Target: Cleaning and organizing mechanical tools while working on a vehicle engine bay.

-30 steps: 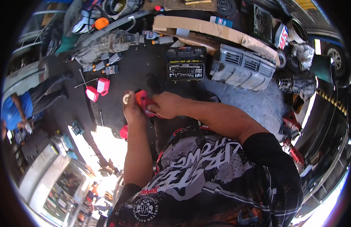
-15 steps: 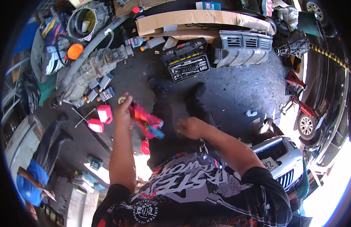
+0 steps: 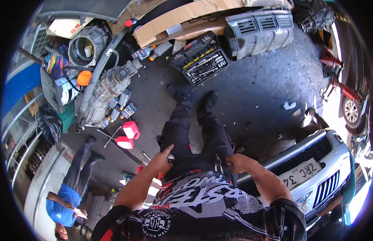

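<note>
My left hand (image 3: 159,161) is closed beside my left thigh, its thumb pointing up. A small dark, shiny, round-ended object (image 3: 171,159) shows at its fingers; I cannot make out its kind. A bit of red shows under that wrist. At my right hip, my right hand (image 3: 236,162) is curled closed against the dark trousers (image 3: 212,130). Its fingertips are partly hidden, and whether they grip anything does not show. A metal clip (image 3: 218,161) hangs at the waist just left of it.
Ahead lies an open socket set case (image 3: 202,60). Left are a gearbox (image 3: 110,86), several grey bottles (image 3: 124,98), red containers (image 3: 131,130) and a cross wrench (image 3: 110,137). A silver car front (image 3: 311,172) stands close right. A person in blue (image 3: 62,205) is at lower left.
My left hand has come back toward my hip; the red cloth it held out is mostly out of sight. My right hand has moved right and down to my hip. The view has turned.
</note>
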The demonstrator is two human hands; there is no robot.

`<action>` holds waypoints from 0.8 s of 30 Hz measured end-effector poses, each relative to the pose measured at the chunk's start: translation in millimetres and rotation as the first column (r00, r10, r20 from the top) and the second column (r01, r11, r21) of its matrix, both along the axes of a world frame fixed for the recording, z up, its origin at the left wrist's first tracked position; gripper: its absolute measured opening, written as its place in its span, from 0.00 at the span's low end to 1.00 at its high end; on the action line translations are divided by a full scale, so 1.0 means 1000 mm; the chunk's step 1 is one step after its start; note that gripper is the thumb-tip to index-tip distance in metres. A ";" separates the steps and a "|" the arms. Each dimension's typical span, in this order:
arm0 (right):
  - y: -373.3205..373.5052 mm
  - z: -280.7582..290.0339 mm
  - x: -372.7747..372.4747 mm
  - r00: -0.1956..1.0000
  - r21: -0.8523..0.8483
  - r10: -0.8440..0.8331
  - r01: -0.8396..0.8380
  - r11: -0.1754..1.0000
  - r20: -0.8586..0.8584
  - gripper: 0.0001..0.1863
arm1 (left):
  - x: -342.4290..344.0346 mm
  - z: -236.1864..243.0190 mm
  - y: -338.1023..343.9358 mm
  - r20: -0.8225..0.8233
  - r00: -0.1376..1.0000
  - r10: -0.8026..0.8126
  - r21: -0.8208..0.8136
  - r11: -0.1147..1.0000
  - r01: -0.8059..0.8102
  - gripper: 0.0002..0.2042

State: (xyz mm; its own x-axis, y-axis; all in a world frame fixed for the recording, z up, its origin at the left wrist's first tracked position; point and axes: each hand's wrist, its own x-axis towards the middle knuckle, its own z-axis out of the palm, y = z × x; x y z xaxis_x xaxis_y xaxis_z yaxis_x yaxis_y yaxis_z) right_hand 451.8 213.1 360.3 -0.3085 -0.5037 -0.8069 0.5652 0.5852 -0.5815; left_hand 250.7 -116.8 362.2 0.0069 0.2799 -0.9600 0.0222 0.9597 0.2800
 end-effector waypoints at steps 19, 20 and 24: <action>-0.023 -0.125 -0.156 0.540 -0.035 -0.831 0.835 0.549 -0.131 0.15 | -0.195 -0.072 0.107 0.283 0.487 0.826 0.106 0.478 -0.872 0.29; -0.030 -0.138 -0.179 0.416 0.015 -0.909 0.909 0.416 0.011 0.14 | -0.207 -0.092 0.117 0.339 0.423 0.840 0.048 0.434 -0.900 0.26; -0.046 -0.223 -0.220 0.294 0.140 -0.938 0.952 0.271 -0.185 0.16 | -0.237 -0.193 0.131 0.414 0.251 0.875 0.004 0.275 -0.962 0.15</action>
